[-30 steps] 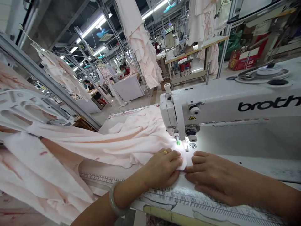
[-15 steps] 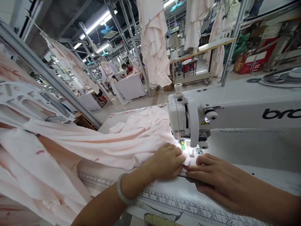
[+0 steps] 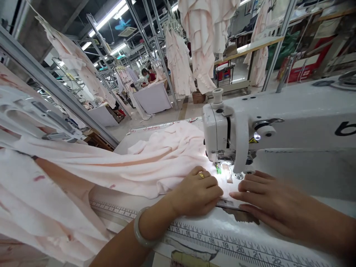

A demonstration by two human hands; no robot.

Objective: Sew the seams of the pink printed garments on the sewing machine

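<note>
Pale pink fabric [image 3: 167, 159] is bunched on the machine bed and trails off to the left. Its edge reaches the lit needle area of a white sewing machine [image 3: 217, 124], beside a small green part [image 3: 218, 170] at the presser foot. My left hand [image 3: 198, 191], with a ring and a bangle at the wrist, is closed on the fabric just in front of the foot; its fingertips are partly hidden. To the right of the needle area, my right hand [image 3: 267, 198] lies open, fingers stretched out on the bed, holding nothing visible.
A printed measuring tape [image 3: 213, 239] runs along the table's front edge. On the left stand a white plastic frame [image 3: 36, 115] and a slanted metal pole [image 3: 63, 89]. Pink garments [image 3: 198, 40] hang beyond the machine. Another person [image 3: 151, 76] sits at a far table.
My right hand has moved right, away from my left hand, widening the gap between them. The left hand stays on the fabric by the foot. The view has shifted slightly.
</note>
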